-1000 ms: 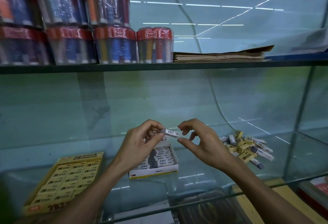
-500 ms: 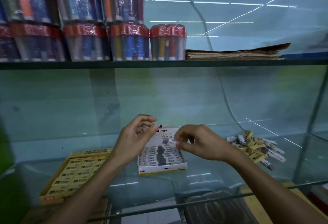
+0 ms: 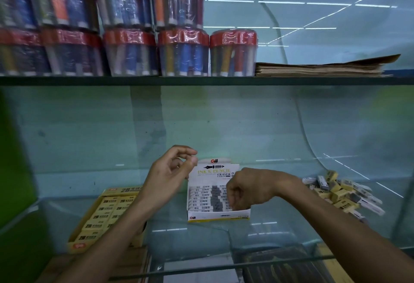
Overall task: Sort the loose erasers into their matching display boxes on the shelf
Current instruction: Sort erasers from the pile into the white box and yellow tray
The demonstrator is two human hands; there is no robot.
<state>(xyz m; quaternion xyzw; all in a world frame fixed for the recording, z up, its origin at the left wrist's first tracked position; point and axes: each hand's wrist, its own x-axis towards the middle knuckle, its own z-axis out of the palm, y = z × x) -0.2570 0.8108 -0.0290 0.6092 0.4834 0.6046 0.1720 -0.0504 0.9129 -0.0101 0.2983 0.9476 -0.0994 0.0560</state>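
Observation:
A white "Ink & Pencil Eraser" display box [image 3: 219, 215] stands open mid-shelf, its lid upright, rows of grey-and-white erasers inside. My right hand [image 3: 248, 189] reaches down into its right side with fingers curled; the eraser it pinches is hidden under them. My left hand [image 3: 170, 170] hovers beside the lid, fingers loosely curled, holding nothing. A yellow 2B eraser box [image 3: 77, 245] lies at the left, full of yellow erasers. The pile of loose erasers [image 3: 342, 193], yellow and grey-white mixed, sits at the right.
A glass shelf [image 3: 201, 80] overhead carries red-lidded tubs [image 3: 183, 52] and a stack of brown paper [image 3: 320, 68]. The lower shelf's glass front edge [image 3: 224, 267] runs below my forearms. A glass side wall closes the right end.
My right hand took the grey-white eraser from my left hand and carried it down into the white box. My left hand let go and stayed raised.

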